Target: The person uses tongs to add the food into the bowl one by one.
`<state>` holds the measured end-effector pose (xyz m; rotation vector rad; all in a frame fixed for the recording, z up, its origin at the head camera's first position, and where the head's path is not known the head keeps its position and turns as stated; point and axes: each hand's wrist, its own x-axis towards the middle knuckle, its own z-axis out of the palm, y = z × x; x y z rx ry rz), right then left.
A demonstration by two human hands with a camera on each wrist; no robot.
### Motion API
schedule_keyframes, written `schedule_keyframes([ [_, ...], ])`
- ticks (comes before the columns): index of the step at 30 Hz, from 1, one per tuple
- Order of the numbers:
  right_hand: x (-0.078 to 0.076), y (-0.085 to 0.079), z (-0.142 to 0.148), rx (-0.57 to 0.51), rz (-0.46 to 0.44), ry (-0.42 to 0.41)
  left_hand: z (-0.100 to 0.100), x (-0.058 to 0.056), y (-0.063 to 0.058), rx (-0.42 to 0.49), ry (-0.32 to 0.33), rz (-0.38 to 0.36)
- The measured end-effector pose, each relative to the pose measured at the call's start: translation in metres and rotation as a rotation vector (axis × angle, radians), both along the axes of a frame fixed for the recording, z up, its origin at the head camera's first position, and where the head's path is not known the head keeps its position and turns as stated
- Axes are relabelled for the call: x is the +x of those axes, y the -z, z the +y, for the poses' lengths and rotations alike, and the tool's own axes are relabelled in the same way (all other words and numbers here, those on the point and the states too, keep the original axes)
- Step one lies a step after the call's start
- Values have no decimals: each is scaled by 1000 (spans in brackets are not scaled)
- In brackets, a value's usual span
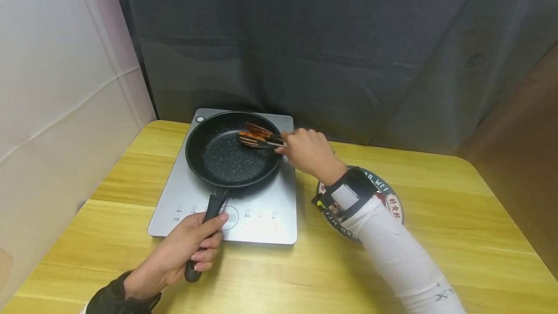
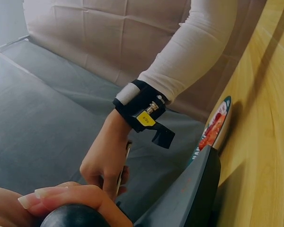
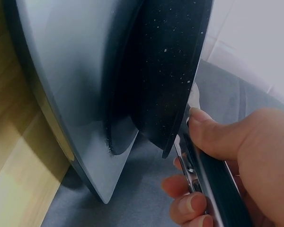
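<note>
A black speckled frying pan (image 1: 226,164) sits on a silver induction cooker (image 1: 266,222). My left hand (image 1: 187,246) grips the pan's black handle (image 1: 214,206), thumb lying along its top. Over the pan's right rim, my right hand (image 1: 309,151) holds metal tongs (image 1: 257,141) with dark grips. Their slotted heads reach inside the pan and show orange-brown between and on them; what that colour is, I cannot tell. In the right wrist view, thumb and fingers curl round the tongs (image 3: 217,189), whose heads are hidden behind the pan wall (image 3: 175,71).
Right of the cooker a round plate (image 1: 394,207) with a green lettered rim lies partly under my right forearm. Something red (image 2: 210,135) shows on it in the left wrist view. A dark cloth (image 1: 305,62) hangs behind the wooden table (image 1: 457,236); a pale panel (image 1: 65,62) stands left.
</note>
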<state>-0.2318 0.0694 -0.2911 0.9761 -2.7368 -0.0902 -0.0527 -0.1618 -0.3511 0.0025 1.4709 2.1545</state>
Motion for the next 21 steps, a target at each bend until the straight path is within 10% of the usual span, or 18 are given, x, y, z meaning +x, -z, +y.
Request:
schedule_keyframes([
  [21, -3, 13, 35, -235, -84, -10, 1, -1, -1, 7, 10, 1],
])
